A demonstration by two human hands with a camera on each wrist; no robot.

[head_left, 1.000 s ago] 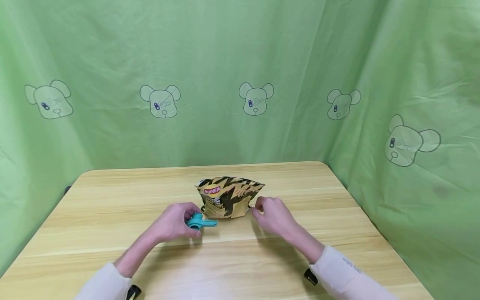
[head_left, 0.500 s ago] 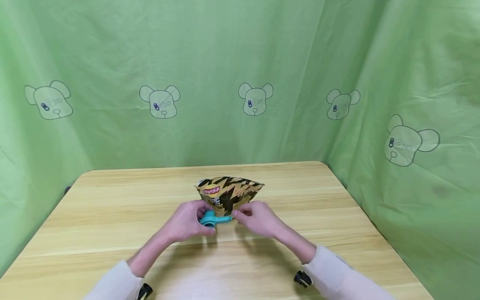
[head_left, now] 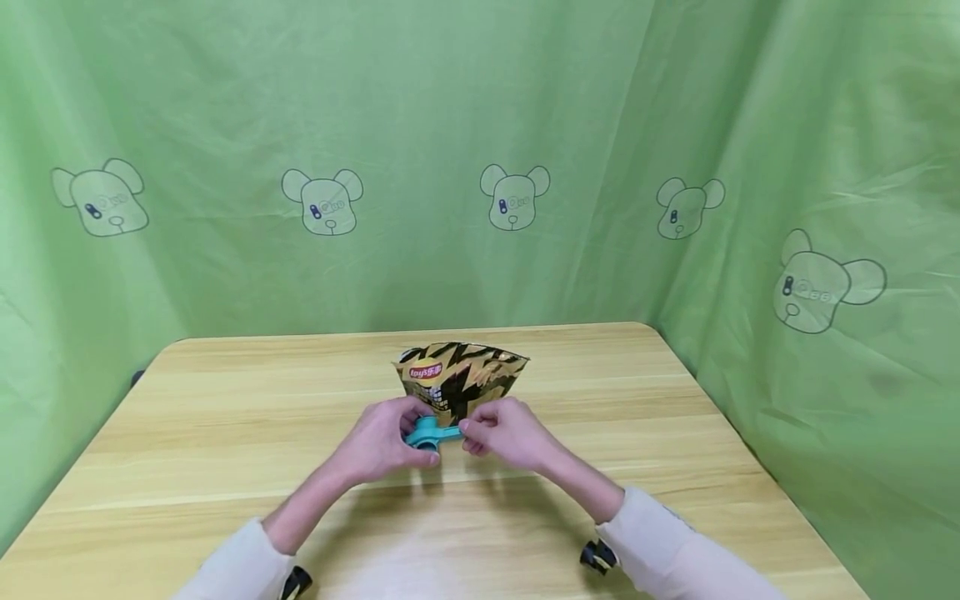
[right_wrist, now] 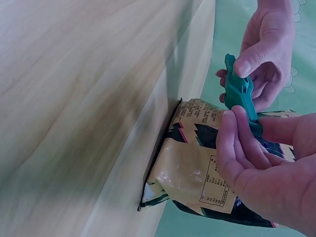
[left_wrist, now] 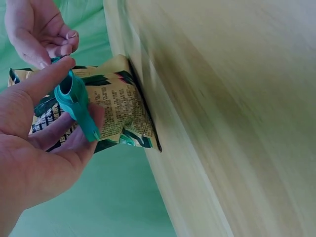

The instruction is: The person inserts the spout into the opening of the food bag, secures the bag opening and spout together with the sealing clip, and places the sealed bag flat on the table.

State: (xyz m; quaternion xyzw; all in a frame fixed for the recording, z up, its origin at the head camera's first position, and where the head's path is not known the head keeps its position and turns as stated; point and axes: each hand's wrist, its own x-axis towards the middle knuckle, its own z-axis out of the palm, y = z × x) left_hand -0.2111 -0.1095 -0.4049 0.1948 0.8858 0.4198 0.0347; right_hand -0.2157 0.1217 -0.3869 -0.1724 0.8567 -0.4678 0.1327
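Note:
A teal bag clip with a round pour spout (head_left: 427, 433) is held in front of a gold and black Lay's chip bag (head_left: 467, 379). My left hand (head_left: 384, 440) grips the spout end, thumb on the near side and fingers behind. With thumb and fingertips, my right hand (head_left: 512, 433) pinches the clip's narrow arm at its right end. In the left wrist view the clip (left_wrist: 76, 98) overlaps the printed bag (left_wrist: 118, 106). Seen from the right wrist, both hands meet at the clip (right_wrist: 240, 91), close beside the bag (right_wrist: 190, 170). The bag's lower part is partly hidden by the hands.
The bag stands on a light wooden table (head_left: 225, 400). Behind the table and on its right hangs a green curtain (head_left: 420, 275) with bear-head drawings. Black wrist devices (head_left: 597, 557) sit under the cuffs.
My left hand has carried the clip right, in front of the bag. My right hand has moved left from the bag's lower right corner to the clip's end. The bag's top sits slightly higher.

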